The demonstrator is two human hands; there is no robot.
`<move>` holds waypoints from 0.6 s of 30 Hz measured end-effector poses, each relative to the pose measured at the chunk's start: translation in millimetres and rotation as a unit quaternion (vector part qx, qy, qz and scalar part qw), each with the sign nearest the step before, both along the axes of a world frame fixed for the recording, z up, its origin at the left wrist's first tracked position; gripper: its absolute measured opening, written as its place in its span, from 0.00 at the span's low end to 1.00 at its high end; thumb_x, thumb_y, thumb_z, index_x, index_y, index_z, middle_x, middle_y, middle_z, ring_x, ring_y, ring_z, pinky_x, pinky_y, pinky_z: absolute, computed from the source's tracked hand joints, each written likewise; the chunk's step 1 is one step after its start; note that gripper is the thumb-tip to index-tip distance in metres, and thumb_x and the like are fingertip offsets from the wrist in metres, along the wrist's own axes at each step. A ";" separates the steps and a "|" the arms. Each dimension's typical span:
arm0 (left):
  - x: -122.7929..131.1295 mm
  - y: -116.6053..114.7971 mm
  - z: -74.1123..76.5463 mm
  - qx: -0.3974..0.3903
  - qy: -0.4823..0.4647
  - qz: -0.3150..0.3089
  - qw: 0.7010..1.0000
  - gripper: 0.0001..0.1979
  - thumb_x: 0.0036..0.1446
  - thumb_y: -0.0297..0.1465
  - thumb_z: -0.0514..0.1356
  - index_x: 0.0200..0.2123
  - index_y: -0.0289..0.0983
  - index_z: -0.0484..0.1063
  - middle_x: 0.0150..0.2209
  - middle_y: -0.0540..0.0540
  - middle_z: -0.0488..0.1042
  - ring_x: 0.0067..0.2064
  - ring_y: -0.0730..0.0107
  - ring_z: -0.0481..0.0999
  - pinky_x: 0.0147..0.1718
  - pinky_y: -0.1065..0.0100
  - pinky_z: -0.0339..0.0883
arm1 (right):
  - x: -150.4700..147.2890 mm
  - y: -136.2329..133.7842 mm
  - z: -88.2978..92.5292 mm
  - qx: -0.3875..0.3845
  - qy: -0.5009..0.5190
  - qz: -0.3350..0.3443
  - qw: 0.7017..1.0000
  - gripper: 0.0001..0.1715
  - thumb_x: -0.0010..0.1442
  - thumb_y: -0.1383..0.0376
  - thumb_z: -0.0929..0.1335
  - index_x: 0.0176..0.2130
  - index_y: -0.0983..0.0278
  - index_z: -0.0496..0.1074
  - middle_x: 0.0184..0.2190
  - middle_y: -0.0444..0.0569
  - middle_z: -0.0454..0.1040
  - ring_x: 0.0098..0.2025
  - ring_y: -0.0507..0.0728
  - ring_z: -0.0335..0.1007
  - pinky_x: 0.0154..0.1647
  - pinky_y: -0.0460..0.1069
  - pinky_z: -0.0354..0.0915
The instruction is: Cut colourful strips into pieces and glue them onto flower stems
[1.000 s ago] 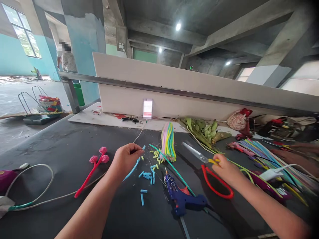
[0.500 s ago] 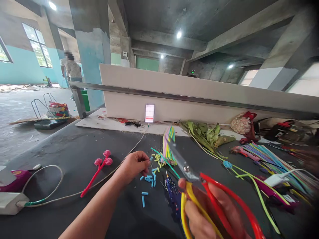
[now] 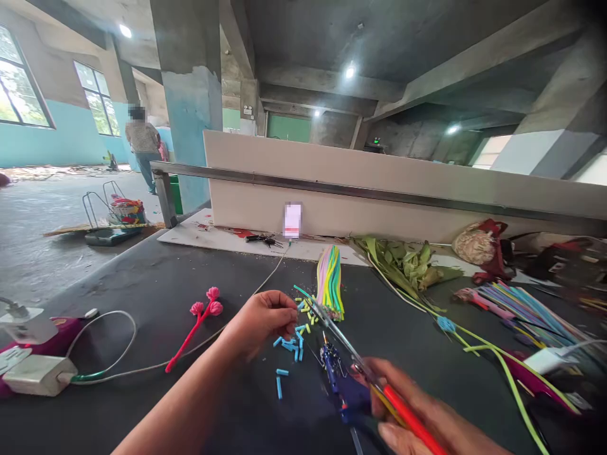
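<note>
My right hand (image 3: 403,404) is wrapped round the scissors (image 3: 341,338), which have red and yellow handles. Their blades point up and to the left, toward the fingertips of my left hand (image 3: 265,319). That hand is closed in a pinch; whatever lies between its fingertips is too small or hidden to name. Short blue pieces (image 3: 287,344) and yellow-green pieces (image 3: 306,311) lie scattered around the fingertips. A thin green stem (image 3: 301,291) runs behind the blade tips. Under the scissors sits a dark blue glue gun (image 3: 332,370), partly covered by my right hand.
A bundle of pastel stems (image 3: 329,281) lies beyond the blades. Pink pompom stem (image 3: 196,328) and white cable (image 3: 208,341) lie to the left. Green leaves (image 3: 408,265) and more coloured stems (image 3: 531,309) are on the right. A phone (image 3: 293,220) leans on the white board; a person (image 3: 143,145) stands far left.
The scissors have swung left and their blades have come close to my left fingertips, with the handles now seen edge-on. The whole view has shifted slightly. The distant person has turned.
</note>
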State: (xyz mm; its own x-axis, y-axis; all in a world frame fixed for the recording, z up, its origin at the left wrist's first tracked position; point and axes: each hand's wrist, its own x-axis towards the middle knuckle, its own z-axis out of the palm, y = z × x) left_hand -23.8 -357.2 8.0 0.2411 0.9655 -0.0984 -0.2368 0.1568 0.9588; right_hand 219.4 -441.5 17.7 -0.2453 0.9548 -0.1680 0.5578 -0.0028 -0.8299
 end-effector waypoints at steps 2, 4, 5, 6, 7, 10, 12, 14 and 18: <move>1.6 -2.9 -1.1 0.000 -0.028 -0.025 0.999 0.10 0.42 0.31 0.65 0.25 0.33 0.67 0.18 0.52 0.68 0.20 0.80 0.66 0.20 0.76 0.62 | -0.3 2.2 4.4 0.045 -0.065 -0.003 0.997 0.26 0.49 0.54 0.68 0.48 0.55 0.67 0.36 0.50 0.75 0.37 0.61 0.71 0.37 0.50 0.67; 3.1 -5.2 -1.5 0.007 -0.043 -0.049 0.998 0.11 0.43 0.33 0.66 0.24 0.33 0.67 0.18 0.51 0.68 0.20 0.79 0.66 0.20 0.75 0.62 | -4.4 3.2 9.8 0.065 -0.087 0.001 0.994 0.22 0.50 0.51 0.68 0.43 0.55 0.69 0.35 0.49 0.75 0.34 0.60 0.70 0.35 0.49 0.67; 3.7 -6.0 -1.2 0.011 -0.046 -0.057 0.997 0.11 0.43 0.34 0.65 0.23 0.33 0.67 0.18 0.51 0.68 0.19 0.80 0.66 0.20 0.75 0.62 | -7.0 3.5 11.5 0.074 -0.093 0.001 0.993 0.21 0.50 0.49 0.67 0.42 0.55 0.69 0.32 0.49 0.75 0.32 0.59 0.70 0.33 0.49 0.67; 4.0 -6.7 -0.6 0.014 -0.048 -0.059 0.997 0.12 0.43 0.34 0.65 0.23 0.33 0.67 0.19 0.50 0.68 0.19 0.80 0.65 0.20 0.75 0.62 | -9.6 3.8 12.2 0.083 -0.100 -0.001 0.992 0.21 0.51 0.48 0.66 0.41 0.56 0.69 0.30 0.48 0.75 0.29 0.59 0.69 0.31 0.48 0.66; 4.2 -7.3 0.3 0.014 -0.051 -0.056 0.997 0.12 0.43 0.34 0.65 0.22 0.33 0.67 0.19 0.50 0.68 0.20 0.80 0.65 0.20 0.75 0.62 | -11.9 4.0 11.8 0.090 -0.103 -0.003 0.991 0.21 0.52 0.47 0.65 0.41 0.56 0.69 0.27 0.47 0.74 0.27 0.58 0.68 0.29 0.48 0.66; 4.4 -8.5 2.7 0.007 -0.068 -0.045 0.997 0.11 0.42 0.33 0.66 0.22 0.32 0.67 0.20 0.50 0.68 0.20 0.80 0.66 0.20 0.75 0.61 | -15.8 5.7 4.9 0.090 -0.104 -0.006 0.990 0.23 0.54 0.45 0.62 0.42 0.57 0.69 0.21 0.45 0.71 0.24 0.57 0.66 0.25 0.47 0.63; 4.8 -8.6 2.4 0.003 -0.078 -0.053 0.996 0.12 0.42 0.33 0.66 0.22 0.32 0.67 0.20 0.50 0.68 0.19 0.80 0.66 0.19 0.75 0.62 | -17.7 7.9 -1.6 0.087 -0.104 0.014 0.991 0.24 0.54 0.44 0.62 0.41 0.57 0.69 0.21 0.45 0.70 0.23 0.56 0.65 0.25 0.47 0.63; 5.1 -8.3 0.3 0.007 -0.081 -0.064 0.995 0.12 0.41 0.33 0.67 0.22 0.32 0.68 0.20 0.50 0.68 0.19 0.79 0.66 0.18 0.75 0.62 | -21.3 10.4 -6.3 0.086 -0.095 0.033 0.991 0.25 0.54 0.43 0.61 0.39 0.58 0.68 0.22 0.45 0.69 0.24 0.55 0.64 0.26 0.46 0.62; 4.2 -6.3 -6.0 0.012 -0.072 -0.075 0.995 0.12 0.42 0.34 0.66 0.23 0.32 0.68 0.21 0.50 0.69 0.19 0.79 0.67 0.18 0.74 0.64 | -35.2 12.9 -2.6 0.061 -0.062 0.037 0.996 0.30 0.54 0.39 0.57 0.36 0.60 0.66 0.20 0.41 0.61 0.22 0.51 0.57 0.23 0.44 0.57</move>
